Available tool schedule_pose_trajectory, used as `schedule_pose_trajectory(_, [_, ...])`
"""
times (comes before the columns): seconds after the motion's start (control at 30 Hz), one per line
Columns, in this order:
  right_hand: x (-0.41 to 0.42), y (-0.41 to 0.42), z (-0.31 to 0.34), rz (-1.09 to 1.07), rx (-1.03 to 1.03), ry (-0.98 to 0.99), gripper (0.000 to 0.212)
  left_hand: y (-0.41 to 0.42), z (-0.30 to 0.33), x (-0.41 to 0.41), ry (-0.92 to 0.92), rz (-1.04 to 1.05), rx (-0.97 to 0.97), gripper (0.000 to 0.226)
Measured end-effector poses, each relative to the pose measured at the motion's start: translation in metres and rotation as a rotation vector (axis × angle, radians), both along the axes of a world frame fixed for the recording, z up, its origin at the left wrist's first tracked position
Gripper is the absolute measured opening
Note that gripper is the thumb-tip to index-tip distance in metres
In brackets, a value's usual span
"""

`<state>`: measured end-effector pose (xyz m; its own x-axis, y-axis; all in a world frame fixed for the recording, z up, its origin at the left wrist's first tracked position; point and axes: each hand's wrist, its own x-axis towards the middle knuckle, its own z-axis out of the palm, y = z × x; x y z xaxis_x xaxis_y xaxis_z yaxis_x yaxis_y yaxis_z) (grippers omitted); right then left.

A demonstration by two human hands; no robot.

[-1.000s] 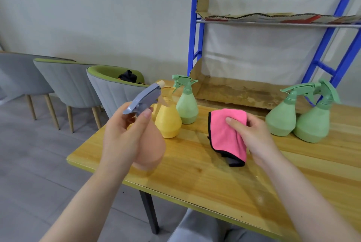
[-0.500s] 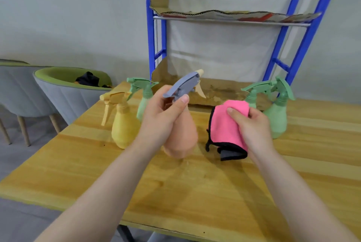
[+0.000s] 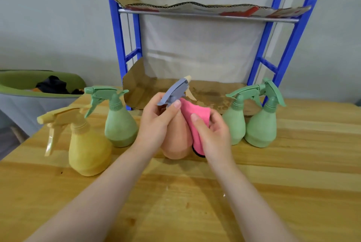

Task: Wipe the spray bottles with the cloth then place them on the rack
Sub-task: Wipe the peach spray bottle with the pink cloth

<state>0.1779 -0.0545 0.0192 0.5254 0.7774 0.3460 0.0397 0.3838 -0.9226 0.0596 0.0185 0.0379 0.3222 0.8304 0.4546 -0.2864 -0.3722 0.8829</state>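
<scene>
Pink cloth – pinched in the right hand – presses the upright bottle's right side; left hand clasps its neck.

pink cloth now pressed against peach spray bottle, hands closed together

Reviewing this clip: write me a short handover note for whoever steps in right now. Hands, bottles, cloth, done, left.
Left hand grips the peach plastic spray bottle with the grey trigger head at its neck, held above the wooden table.
Right hand presses the pink microfibre cloth against that bottle's side.
On the table: one yellow spray bottle and three green spray bottles.
Done: no bottle stands on the blue metal rack.
Left: finish wiping the peach one, shelve it, then the other four.
</scene>
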Motion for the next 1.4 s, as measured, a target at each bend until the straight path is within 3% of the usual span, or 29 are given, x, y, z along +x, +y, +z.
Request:
schedule_pose_trajectory(0.1, [0.003, -0.002, -0.006, 0.169, -0.005, 0.091, 0.047, 0.002, -0.008, -0.002, -0.063, -0.004, -0.044, 0.01])
schedule_pose_trajectory(0.13, [0.004, -0.003, -0.005, 0.213, -0.008, 0.12, 0.052, 0.002, -0.01, -0.003, -0.08, -0.003, -0.057, 0.012])
schedule_pose_trajectory(0.27, [-0.002, 0.001, -0.01, 0.13, -0.021, -0.054, 0.013, 0.0, -0.017, -0.005, -0.096, -0.032, -0.066, 0.013])
schedule_pose_trajectory(0.4, [-0.01, 0.006, -0.027, -0.014, -0.002, -0.377, 0.03, -0.006, -0.022, -0.003, -0.137, -0.095, -0.101, 0.019])
schedule_pose_trajectory(0.67, [-0.018, 0.001, -0.032, -0.079, -0.034, -0.678, 0.051, -0.013, -0.022, -0.001, -0.102, -0.166, -0.058, 0.018])
schedule_pose_trajectory(0.87, [-0.019, 0.001, -0.031, -0.06, -0.06, -0.642, 0.05, -0.009, -0.022, -0.002, -0.208, -0.179, -0.173, 0.017])
schedule_pose_trajectory(1.07, [-0.018, 0.002, -0.032, -0.003, 0.008, -0.576, 0.047, 0.003, -0.012, -0.008, -0.477, -0.137, -0.323, 0.011])
schedule_pose_trajectory(1.4, [-0.025, -0.002, -0.038, 0.183, 0.05, -0.438, 0.06, 0.012, 0.009, -0.022, -0.836, -0.049, -0.586, 0.022])
